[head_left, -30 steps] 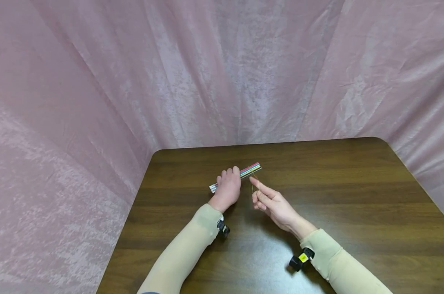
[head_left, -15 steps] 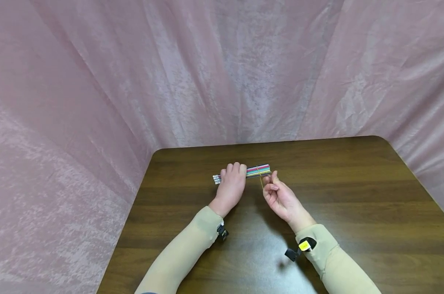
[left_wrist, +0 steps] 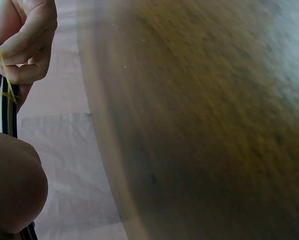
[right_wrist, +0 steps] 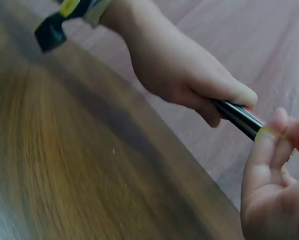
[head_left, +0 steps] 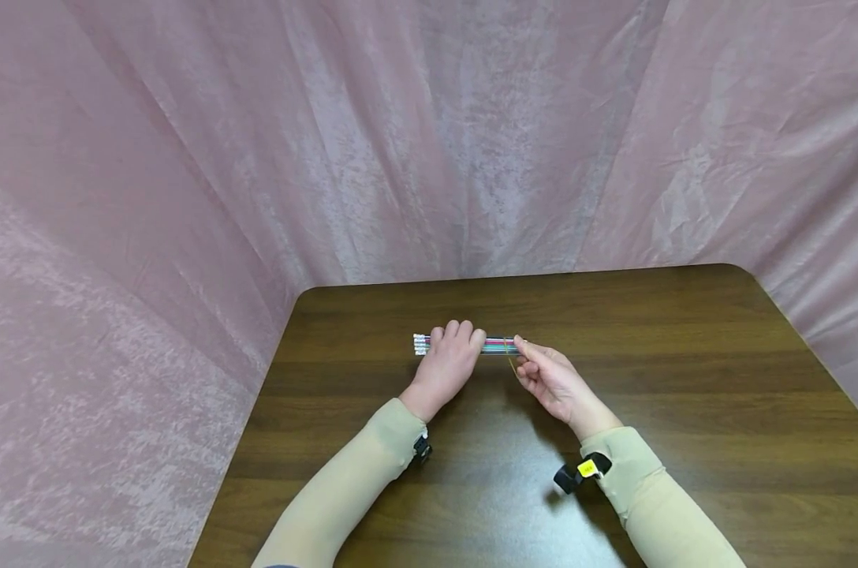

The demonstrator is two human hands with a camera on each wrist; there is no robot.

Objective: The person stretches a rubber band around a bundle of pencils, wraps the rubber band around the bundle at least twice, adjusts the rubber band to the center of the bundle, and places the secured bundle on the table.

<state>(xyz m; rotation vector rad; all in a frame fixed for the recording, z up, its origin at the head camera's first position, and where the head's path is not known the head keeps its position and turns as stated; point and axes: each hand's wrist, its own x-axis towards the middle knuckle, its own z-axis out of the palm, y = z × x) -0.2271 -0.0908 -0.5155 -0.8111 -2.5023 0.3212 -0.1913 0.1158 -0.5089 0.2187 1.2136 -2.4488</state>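
My left hand grips a bundle of slim, striped, multicoloured pencils around the middle, holding it level above the table. Their white and silver ends stick out to the left. Near the other end a thin yellow rubber band loops round the bundle, one strand pulled away toward the right hand. My right hand pinches that strand, its fingertips at the bundle's right end. In the right wrist view the rubber band crosses the right fingers; how many turns it makes is hidden.
A brown wood-grain table with rounded far corners lies under both hands. Pink velvet curtain hangs behind it and to the sides. Black wrist cameras stick out from the sleeves above the tabletop.
The bundle has turned from slanting to nearly level and shifted slightly right. My right hand, with the rubber band, has moved right and now has its fingertips at the bundle's right end.
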